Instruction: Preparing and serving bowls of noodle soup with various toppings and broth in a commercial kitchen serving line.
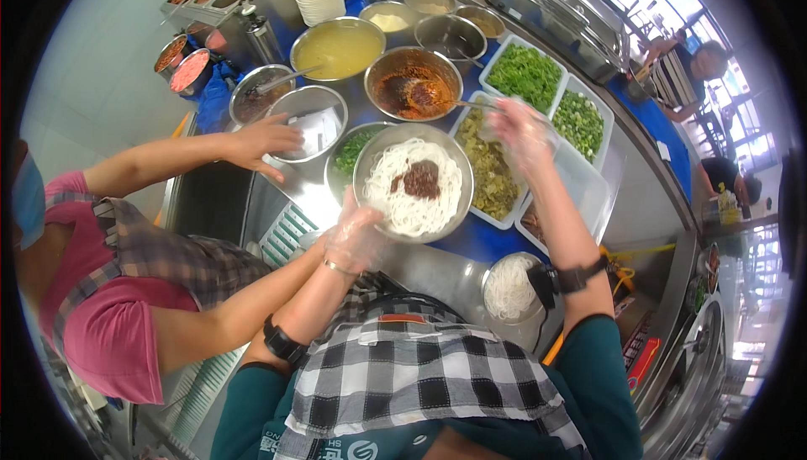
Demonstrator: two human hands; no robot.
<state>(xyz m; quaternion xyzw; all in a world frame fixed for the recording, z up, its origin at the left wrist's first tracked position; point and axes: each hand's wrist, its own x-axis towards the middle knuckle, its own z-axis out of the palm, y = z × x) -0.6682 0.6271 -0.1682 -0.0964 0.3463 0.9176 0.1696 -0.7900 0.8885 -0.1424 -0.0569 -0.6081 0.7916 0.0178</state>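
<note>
My left hand (354,238), in a clear plastic glove, grips the near left rim of a steel bowl (468,189). White noodles (403,208) fill this bowl, with a dark reddish-brown sauce (421,179) heaped in their middle. My right hand (518,132), also gloved and slightly blurred, holds the handle of a metal spoon (470,105) above a tub of chopped olive-green pickled vegetables (488,173). The spoon's far end lies in a steel bowl of chili oil (413,85), just beyond the noodle bowl.
A co-worker's hand (268,141) reaches over a steel bowl with white contents (337,116) on my left. Tubs of chopped greens (526,75) and scallions (577,119) stand right. Another noodle bowl (510,286) sits near my right elbow. Yellow liquid fills a large bowl (340,50) at the back.
</note>
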